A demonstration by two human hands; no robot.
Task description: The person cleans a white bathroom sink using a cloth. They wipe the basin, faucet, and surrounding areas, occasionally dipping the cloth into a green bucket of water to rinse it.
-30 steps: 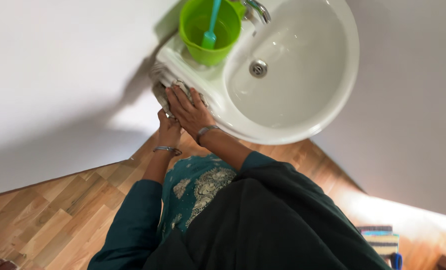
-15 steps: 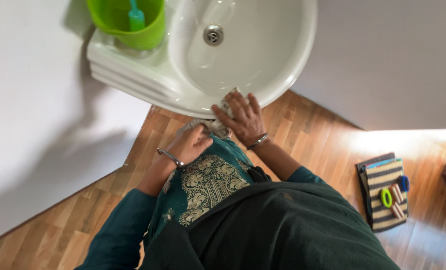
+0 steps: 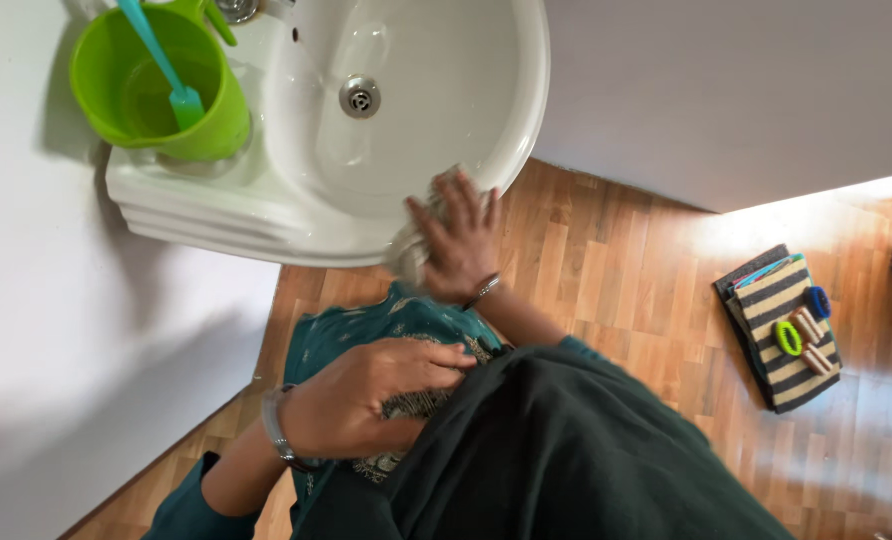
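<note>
Here, the white sink (image 3: 296, 215) was mounted on the wall above the wooden floor (image 3: 616, 280). A green jug (image 3: 156, 95) stood on the sink's left ledge, with a blue brush (image 3: 166, 65) leaning inside it. A folded striped towel (image 3: 781, 325) lay on the floor, well apart from the sink. The right hand (image 3: 461, 240) was spread open, fingers splayed, pressing a pale cloth (image 3: 416, 250) flat against the sink's front rim. The left hand (image 3: 366, 390) rested loosely curled against the patterned garment (image 3: 366, 330), gripping nothing visible.
</note>
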